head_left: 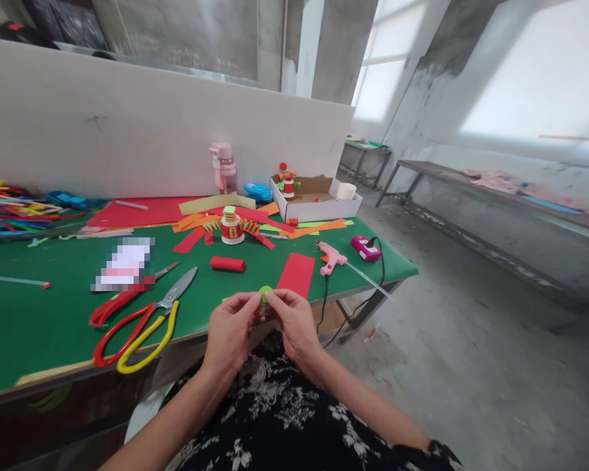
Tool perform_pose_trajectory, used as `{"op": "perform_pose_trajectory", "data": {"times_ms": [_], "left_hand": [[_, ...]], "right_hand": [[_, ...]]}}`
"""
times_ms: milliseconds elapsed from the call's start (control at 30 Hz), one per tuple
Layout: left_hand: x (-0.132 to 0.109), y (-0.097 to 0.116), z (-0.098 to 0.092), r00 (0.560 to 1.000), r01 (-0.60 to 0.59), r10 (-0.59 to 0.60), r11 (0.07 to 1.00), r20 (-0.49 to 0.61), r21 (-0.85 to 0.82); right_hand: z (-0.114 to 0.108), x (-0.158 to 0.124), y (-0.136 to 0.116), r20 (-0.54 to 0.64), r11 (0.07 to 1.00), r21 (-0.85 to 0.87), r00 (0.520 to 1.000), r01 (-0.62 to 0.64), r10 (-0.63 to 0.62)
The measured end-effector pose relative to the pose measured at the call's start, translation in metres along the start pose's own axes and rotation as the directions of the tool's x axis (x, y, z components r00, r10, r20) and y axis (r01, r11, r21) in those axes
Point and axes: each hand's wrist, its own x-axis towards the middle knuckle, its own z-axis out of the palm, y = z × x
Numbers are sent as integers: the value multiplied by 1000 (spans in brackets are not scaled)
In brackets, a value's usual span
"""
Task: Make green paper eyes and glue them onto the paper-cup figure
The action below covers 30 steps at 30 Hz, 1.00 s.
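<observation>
My left hand (230,330) and my right hand (294,324) meet at the front edge of the green table (39,314), fingertips pinched together on a small green round paper piece (266,292). Both hands are closed on it. Just beyond them lie a red paper rectangle (296,274) and a red paper roll (228,263). Farther back stands a small red and white paper-cup figure (232,227) with folded paper arms.
Red and yellow-handled scissors (142,324) lie left of my hands. A pink glue gun (332,258) with its black cord lies to the right. A white cardboard box (317,196), a pink bottle (223,167), coloured paper sheets and straws (14,209) sit farther back, against a white board.
</observation>
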Motion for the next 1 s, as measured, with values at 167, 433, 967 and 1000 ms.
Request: {"op": "perform_pose_trajectory", "data": {"times_ms": [167,433,967,1000], "left_hand": [[1,1,-1,999,35,-35,999,12,1],[3,-1,-4,997,-2,-3,998,72,64],[19,56,-88,815,-385,450,-53,366,921],[23,60,-106,835,-303,409,-219,369,928]], "right_hand": [[0,3,-3,-64,999,33,998,-12,14],[-1,3,-3,-66,999,38,998,-2,4],[-13,9,-6,-101,1000,10,995,-8,9],[-14,9,-7,-97,1000,13,995,-15,16]]}}
